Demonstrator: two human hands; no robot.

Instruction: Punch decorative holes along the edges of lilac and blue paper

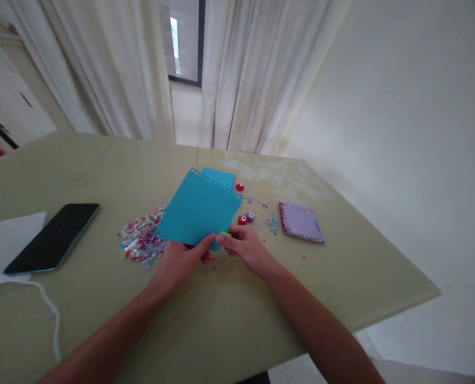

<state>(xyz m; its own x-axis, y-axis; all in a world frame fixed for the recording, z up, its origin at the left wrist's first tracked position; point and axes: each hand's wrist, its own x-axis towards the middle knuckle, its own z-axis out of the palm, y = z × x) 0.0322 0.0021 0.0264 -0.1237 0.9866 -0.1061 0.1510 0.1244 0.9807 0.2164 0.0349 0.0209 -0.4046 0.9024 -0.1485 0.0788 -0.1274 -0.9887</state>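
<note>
Raised over the table is a square blue paper sheet (pixel 201 208), tilted, with a row of small punched holes along its upper right edge and a few at its bottom corner. My left hand (pixel 183 261) pinches its lower edge, thumb on top and fingers beneath. At the bottom right edge, my right hand (pixel 247 248) is closed around a small green craft punch (pixel 225 233), mostly hidden by the fingers. Behind the sheet lies more blue paper (pixel 221 177). Two red punches (pixel 240 186) and a purple punch (pixel 249 217) rest to the right.
A heap of colourful paper confetti (pixel 141 240) lies left of the sheet, with loose bits (pixel 272 223) scattered right. A stack of punched paper squares (pixel 301 223), lilac on top, sits further right. At left are a black-screened tablet (pixel 55 237), white paper (pixel 1 240) and a white cable (pixel 55 314).
</note>
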